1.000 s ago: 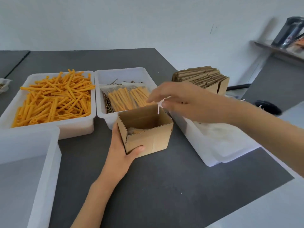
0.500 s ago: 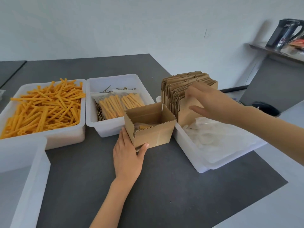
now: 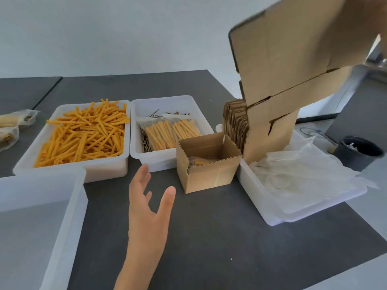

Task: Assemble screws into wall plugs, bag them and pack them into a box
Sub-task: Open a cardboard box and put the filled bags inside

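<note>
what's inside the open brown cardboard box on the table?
Inside the open brown cardboard box: a clear bag of orange wall plugs at the bottom. The near wall hides most of it.

The open box (image 3: 208, 162) stands at the centre of the table (image 3: 209, 237), with a filled bag (image 3: 198, 163) inside it. At 10 o'clock of it, touching, sits the tray of bagged plugs and screws (image 3: 167, 130); the tray of loose wall plugs (image 3: 83, 135) lies at 9 o'clock of that. At 3 o'clock of the box a tray (image 3: 293, 214) holds empty bags (image 3: 303, 174) in front and upright flat cartons (image 3: 235, 120) behind. Another tray (image 3: 37, 216) lies at 8 o'clock. A flattened carton (image 3: 293, 59) hangs above at 1 o'clock.
</note>
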